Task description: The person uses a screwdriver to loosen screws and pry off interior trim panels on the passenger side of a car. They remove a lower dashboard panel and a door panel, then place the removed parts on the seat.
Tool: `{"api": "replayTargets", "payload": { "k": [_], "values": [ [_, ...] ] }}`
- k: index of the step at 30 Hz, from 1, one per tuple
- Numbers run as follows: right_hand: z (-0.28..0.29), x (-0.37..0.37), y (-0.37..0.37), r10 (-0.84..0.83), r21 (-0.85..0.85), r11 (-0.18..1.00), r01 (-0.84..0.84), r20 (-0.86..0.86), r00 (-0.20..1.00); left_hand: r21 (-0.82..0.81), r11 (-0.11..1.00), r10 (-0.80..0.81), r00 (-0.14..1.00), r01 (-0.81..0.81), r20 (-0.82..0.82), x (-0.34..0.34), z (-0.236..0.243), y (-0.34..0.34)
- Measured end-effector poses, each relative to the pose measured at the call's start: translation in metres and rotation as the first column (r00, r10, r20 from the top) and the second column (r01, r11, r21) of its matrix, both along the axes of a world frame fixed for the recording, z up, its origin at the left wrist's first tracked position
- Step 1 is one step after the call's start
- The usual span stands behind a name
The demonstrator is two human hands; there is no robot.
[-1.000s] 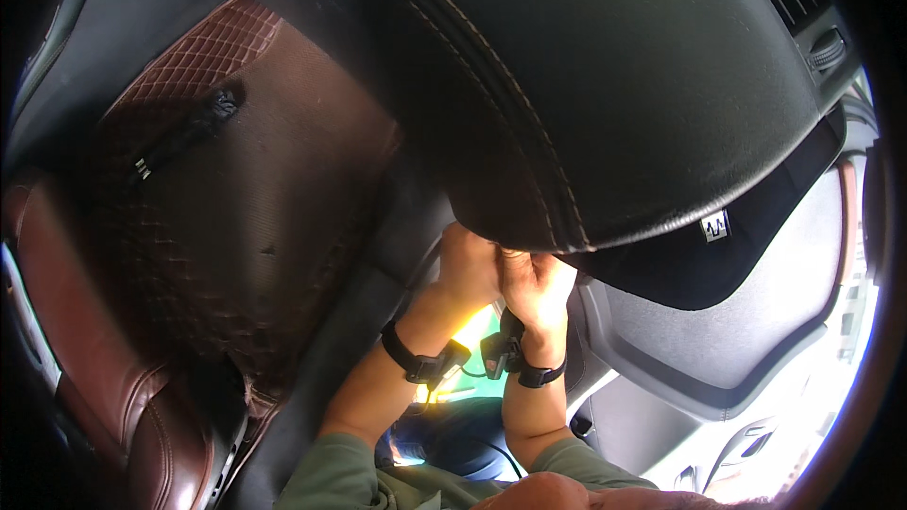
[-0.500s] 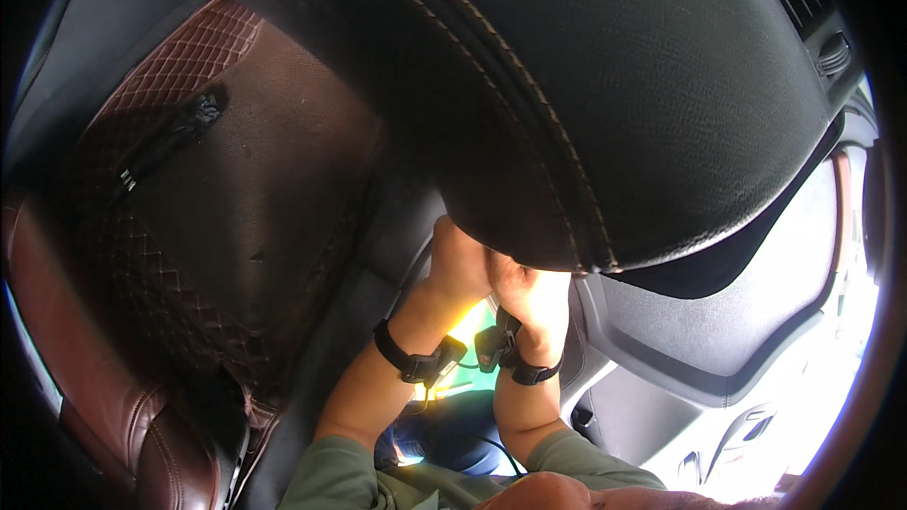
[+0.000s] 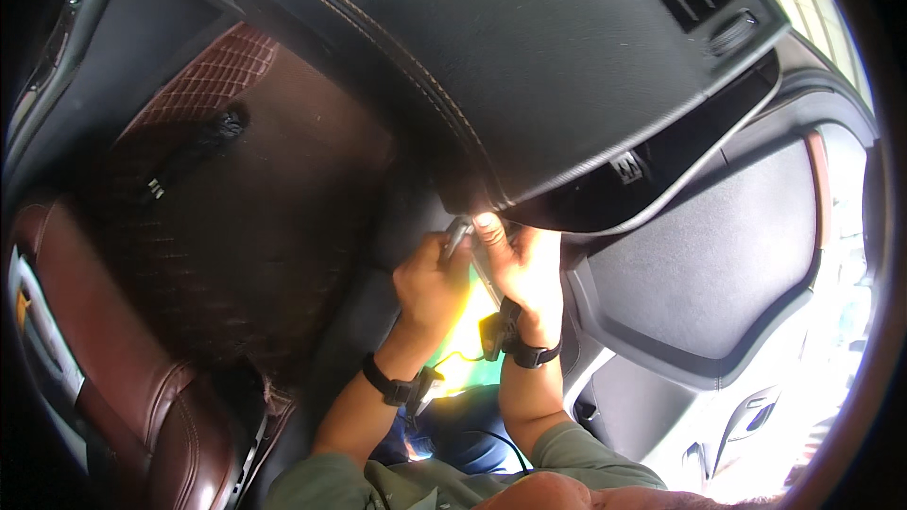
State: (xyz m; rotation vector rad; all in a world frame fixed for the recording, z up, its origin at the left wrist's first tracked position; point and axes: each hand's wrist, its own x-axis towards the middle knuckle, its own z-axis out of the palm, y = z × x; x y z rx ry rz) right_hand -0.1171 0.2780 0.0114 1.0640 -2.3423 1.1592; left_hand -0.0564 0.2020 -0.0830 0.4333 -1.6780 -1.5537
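Two hands sit at the dashboard point(image 3: 529, 66): the left hand point(image 3: 427, 279) curled closed round a small grey piece point(image 3: 457, 237), its long axis angled toward the dashboard — the right hand point(image 3: 521, 264) nearer its edge, thumb straight, fingers hidden, grip impossible to tell.

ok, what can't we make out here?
Head view:
Grey piece in left hand: the grip hides its lower part.
Right hand: glare and the dashboard edge hide what it touches.
Black item on brown mat: shadow obscures its kind.
Dashboard: cut off by the picture's top edge.
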Motion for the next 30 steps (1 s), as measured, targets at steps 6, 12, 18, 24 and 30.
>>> {"api": "replayTargets", "payload": {
  "k": [6, 12, 18, 24, 30],
  "values": [
    [0.000, -0.015, -0.008, -0.053, 0.158, 0.981, 0.117, -0.361, 0.931, 0.039, 0.995, 0.098, 0.946, -0.091, -0.308, 0.033, 0.043, -0.039],
    [-0.003, -0.015, -0.001, -0.032, 0.187, 0.979, 0.084, -0.268, 0.963, 0.019, 0.992, 0.119, 0.916, -0.121, -0.384, -0.004, 0.069, -0.050],
    [-0.009, -0.020, 0.007, -0.084, 0.163, 0.982, 0.091, -0.050, 0.995, 0.110, 0.989, 0.139, 0.902, -0.103, -0.410, -0.011, 0.087, -0.028],
    [0.008, -0.012, 0.004, -0.016, 0.264, 0.962, 0.065, -0.184, 0.983, 0.126, 0.988, 0.139, 0.877, -0.090, -0.459, -0.019, 0.082, -0.031],
    [0.076, 0.003, 0.018, -0.160, -0.710, 0.700, 0.074, -0.055, 0.986, 0.054, 0.997, 0.081, 0.880, -0.063, -0.467, -0.012, 0.093, -0.042]
  ]
}}
